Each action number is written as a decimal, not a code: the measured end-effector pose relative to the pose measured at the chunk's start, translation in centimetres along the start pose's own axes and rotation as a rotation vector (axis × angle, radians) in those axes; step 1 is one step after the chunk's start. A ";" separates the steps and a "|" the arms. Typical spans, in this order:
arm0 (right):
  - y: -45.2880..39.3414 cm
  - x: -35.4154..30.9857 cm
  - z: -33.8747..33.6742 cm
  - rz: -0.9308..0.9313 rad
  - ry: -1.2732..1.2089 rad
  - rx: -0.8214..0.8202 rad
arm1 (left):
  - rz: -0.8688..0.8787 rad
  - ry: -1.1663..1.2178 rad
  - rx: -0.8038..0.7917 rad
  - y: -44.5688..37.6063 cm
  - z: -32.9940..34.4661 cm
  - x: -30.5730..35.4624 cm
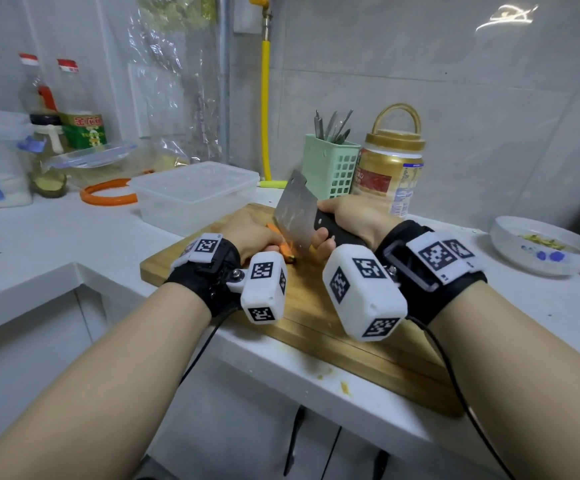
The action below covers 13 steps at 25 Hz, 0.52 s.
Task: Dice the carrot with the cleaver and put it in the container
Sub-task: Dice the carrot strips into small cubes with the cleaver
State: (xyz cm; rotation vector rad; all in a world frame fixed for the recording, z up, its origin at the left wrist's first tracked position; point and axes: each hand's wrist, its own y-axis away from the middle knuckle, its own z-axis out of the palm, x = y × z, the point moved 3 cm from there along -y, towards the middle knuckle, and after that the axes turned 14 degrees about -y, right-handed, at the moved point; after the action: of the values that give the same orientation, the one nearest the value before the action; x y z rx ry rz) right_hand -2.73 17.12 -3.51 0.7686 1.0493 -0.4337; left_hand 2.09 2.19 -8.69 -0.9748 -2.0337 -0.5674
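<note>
On a wooden cutting board (316, 323) at the near edge of the white counter (56, 244), the right hand (354, 216) grips the black handle of the cleaver (295, 213), fingers curled round it. The blade stands tilted, its edge down on the carrot (283, 249). The left hand (250, 233) holds the carrot down on the board just left of the blade; its fingertips are hidden behind the hand and the white marker block on the wrist. The clear plastic container (195, 192) sits open just beyond the board's far left corner. Farther right stand a green utensil basket (330, 168) and a gold-lidded jar (389, 171). A white bowl (545, 247) sits at the far right, well apart from the board.
</note>
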 end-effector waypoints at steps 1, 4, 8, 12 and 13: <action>0.1 0.1 0.3 0.010 0.026 0.002 | 0.000 0.008 -0.004 0.1 0.1 0.1; -0.4 -0.4 0.8 -0.039 0.190 0.039 | 0.002 0.002 -0.009 0.4 0.0 0.3; -1.7 -0.9 1.6 -0.076 0.226 0.062 | 0.002 -0.007 -0.019 1.0 -0.2 0.8; -1.6 -0.6 1.5 -0.017 0.204 0.041 | -0.012 0.018 -0.020 0.4 -0.2 0.6; -1.7 -0.6 1.6 -0.023 0.207 0.043 | -0.015 0.026 -0.020 0.3 -0.1 0.5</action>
State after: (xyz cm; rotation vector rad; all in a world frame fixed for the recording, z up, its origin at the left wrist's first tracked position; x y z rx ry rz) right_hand -3.12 14.78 -3.17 0.8539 1.2460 -0.4036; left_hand 2.16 2.51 -8.17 -0.9598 -2.0175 -0.6060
